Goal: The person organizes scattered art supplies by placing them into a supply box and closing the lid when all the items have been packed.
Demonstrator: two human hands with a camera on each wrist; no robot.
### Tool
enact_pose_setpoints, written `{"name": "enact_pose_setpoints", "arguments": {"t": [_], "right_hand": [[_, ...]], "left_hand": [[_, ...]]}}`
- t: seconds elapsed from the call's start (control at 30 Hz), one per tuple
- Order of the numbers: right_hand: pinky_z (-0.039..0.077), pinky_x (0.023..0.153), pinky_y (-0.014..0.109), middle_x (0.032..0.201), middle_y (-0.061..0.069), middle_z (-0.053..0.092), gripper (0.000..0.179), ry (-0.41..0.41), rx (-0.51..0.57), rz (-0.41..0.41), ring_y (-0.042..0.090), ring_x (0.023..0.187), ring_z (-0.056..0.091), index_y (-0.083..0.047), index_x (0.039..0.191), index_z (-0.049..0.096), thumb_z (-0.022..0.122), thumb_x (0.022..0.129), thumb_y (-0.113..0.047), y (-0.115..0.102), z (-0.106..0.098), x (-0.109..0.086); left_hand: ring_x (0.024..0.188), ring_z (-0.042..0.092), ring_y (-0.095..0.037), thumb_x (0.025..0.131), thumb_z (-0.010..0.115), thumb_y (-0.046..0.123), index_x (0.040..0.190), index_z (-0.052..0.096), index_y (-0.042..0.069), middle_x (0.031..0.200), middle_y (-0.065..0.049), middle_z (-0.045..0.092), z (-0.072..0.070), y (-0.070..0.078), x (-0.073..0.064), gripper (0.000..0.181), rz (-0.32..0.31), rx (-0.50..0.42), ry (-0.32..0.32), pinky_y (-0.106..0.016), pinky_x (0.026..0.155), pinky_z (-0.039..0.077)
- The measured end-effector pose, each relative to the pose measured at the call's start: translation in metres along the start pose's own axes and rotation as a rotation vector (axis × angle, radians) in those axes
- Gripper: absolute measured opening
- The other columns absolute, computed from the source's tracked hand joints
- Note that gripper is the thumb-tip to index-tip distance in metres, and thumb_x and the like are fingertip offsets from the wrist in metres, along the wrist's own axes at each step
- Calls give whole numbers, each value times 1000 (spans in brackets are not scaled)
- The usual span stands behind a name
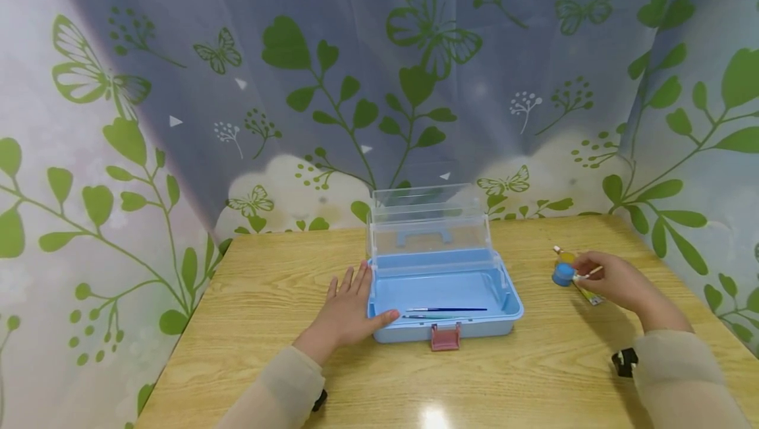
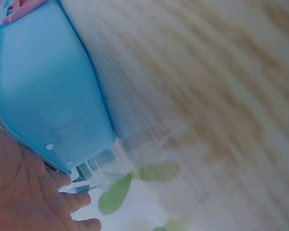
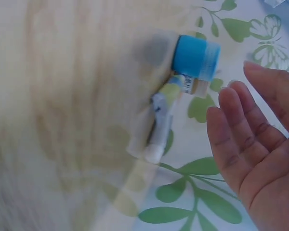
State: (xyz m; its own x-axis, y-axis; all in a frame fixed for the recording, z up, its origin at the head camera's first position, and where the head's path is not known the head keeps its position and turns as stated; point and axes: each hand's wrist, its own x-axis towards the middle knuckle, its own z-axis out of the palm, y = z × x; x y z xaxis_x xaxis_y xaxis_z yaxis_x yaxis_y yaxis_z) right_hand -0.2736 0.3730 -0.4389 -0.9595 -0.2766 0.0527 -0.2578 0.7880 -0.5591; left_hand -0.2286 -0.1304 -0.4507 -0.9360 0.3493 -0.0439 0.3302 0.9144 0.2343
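Note:
My left hand (image 1: 350, 314) lies with fingers spread against the left end of a light-blue plastic box (image 1: 512, 310), its thumb over the front rim. The box's clear lid (image 1: 429, 231) stands raised, and two thin paintbrushes (image 1: 447, 310) lie inside near the front. At the right, my right hand (image 1: 619, 281) reaches beside a small blue pot (image 1: 562, 275). In the right wrist view its fingers are loosely bent, with a gap between them and the blue pot (image 3: 190, 57). A yellow item (image 1: 566, 258) and a slim tube (image 3: 159, 125) lie close to the pot.
The wooden table (image 1: 284, 271) carries the box at its middle. A pink latch (image 1: 445, 337) hangs at the box front. Behind the table and at both sides hangs a curtain (image 1: 356, 86) printed with leaves and butterflies.

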Motion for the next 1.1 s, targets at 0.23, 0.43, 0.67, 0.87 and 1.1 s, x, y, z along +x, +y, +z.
{"name": "enact_pose_setpoints", "arguments": {"t": [0.23,0.43,0.67,0.87,1.1], "right_hand": [[57,70,41,106,24,63,32,-7,40,30,42,94,65,11,119,60,69,93,-4,17,5,5],[56,65,34,107,27,63,35,-47,84,72,41,95,65,14,122,58,67,93,-3,28,6,10],[54,64,32,102,24,64,36,-74,78,91,32,92,63,15,119,58,70,90,-1,31,5,14],[53,64,33,96,23,64,36,-108,65,89,28,87,62,17,114,58,72,86,0,27,3,16],[53,66,37,93,25,64,33,-111,30,94,32,86,62,17,109,58,72,83,2,26,5,20]], "left_hand": [[153,3,-35,89,30,84,161,7,5,167,-9,-2,2,-1,0,110,1,-7,3,-60,119,6],[153,4,-35,88,30,85,161,7,5,168,-11,0,3,-2,0,110,5,0,12,-61,119,6],[153,4,-36,89,30,85,161,7,4,168,-12,1,6,-4,2,110,13,-3,15,-61,119,7],[153,3,-35,88,28,86,161,5,5,167,-8,-4,5,-4,2,111,4,-5,4,-61,119,5],[153,5,-36,89,31,84,161,7,4,168,-10,-2,4,-3,0,110,14,-21,10,-61,118,6]]}}
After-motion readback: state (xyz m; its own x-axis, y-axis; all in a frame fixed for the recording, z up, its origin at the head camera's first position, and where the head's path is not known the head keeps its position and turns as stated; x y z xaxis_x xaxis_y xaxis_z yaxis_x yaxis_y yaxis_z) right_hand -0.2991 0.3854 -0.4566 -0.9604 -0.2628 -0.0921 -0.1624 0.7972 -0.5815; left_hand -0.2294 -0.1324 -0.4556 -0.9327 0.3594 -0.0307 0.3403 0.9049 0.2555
